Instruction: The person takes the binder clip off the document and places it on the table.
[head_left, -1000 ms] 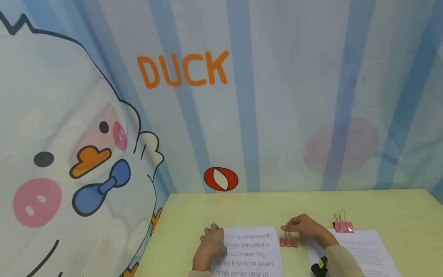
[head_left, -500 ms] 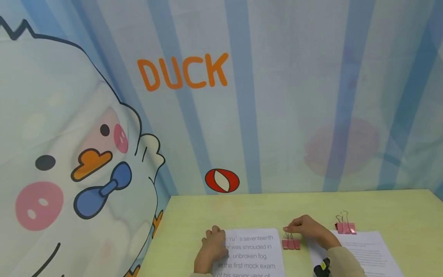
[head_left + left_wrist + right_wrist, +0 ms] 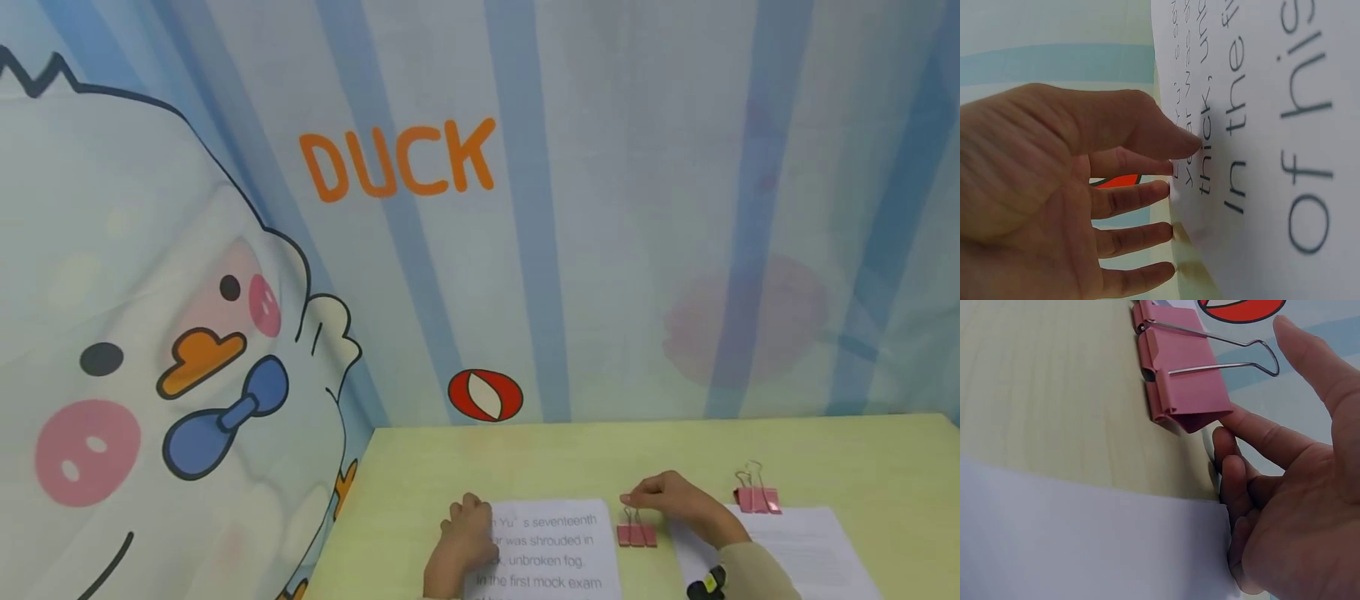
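My left hand (image 3: 467, 537) rests at the left edge of a sheet of large-print paper (image 3: 547, 550). In the left wrist view its thumb lies over the printed text, with the fingers extended along the sheet's edge. My right hand (image 3: 682, 504) is at a pink binder clip (image 3: 637, 535) standing on the table between two sets of papers. Seen from the right wrist, the thumb is spread beside the clip's wire handle (image 3: 1260, 353), while the index fingertip reaches the end of the pink body. The other fingers rest by the corner of a white sheet (image 3: 1085, 544).
A second pink binder clip (image 3: 757, 500) grips the top of small-print papers (image 3: 810, 550) at the right, partly under my right forearm. The pale yellow table (image 3: 540, 467) ends at a striped curtain (image 3: 600, 250) printed with a duck.
The head view has shifted slightly, so everything sits a little lower and to the right. Both hands keep their places at the paper and the binder clip.
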`<state>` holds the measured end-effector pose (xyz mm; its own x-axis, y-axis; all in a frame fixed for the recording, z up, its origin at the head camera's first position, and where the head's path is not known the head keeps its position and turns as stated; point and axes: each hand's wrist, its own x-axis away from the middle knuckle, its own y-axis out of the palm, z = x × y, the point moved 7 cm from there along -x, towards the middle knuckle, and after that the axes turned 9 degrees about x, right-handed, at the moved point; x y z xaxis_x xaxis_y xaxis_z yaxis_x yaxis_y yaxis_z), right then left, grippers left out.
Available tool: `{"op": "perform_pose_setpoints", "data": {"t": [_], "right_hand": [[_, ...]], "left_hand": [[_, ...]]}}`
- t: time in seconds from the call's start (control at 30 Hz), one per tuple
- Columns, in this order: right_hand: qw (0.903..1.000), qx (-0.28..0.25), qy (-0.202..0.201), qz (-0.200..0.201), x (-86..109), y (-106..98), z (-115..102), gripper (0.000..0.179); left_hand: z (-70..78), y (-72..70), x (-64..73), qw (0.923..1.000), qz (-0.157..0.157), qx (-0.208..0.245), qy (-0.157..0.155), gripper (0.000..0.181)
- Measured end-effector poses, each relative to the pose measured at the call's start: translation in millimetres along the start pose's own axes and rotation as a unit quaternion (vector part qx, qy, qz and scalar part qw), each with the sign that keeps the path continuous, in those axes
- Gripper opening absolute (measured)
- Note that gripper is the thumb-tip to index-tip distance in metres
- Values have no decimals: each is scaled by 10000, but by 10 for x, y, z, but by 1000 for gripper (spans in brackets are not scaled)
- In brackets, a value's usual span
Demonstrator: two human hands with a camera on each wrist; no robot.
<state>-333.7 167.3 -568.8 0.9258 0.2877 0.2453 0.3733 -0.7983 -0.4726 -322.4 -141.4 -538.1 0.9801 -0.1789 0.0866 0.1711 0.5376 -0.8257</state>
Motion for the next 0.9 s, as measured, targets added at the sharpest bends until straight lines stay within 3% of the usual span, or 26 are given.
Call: {"op": "perform_pose_setpoints", "data": {"t": [0.17,0.37,0.67,0.9], "right_hand": [[9998,-85,-96,-136,23,-6,42,38],[9997,185,84,102,8,-28,10,40],[9990,352,170,238,-14,-20,-35,42],[9991,397,65,126,0,-13,-53,43]], "left_hand": [[-31,-13,12,9999,86,26,122,51],[-82,-31,-18,9996,146,120,223,55],[-42,-112,22,9993,178,134,284,58],[-58,-64,-17,9994,241,64,252,57]]}}
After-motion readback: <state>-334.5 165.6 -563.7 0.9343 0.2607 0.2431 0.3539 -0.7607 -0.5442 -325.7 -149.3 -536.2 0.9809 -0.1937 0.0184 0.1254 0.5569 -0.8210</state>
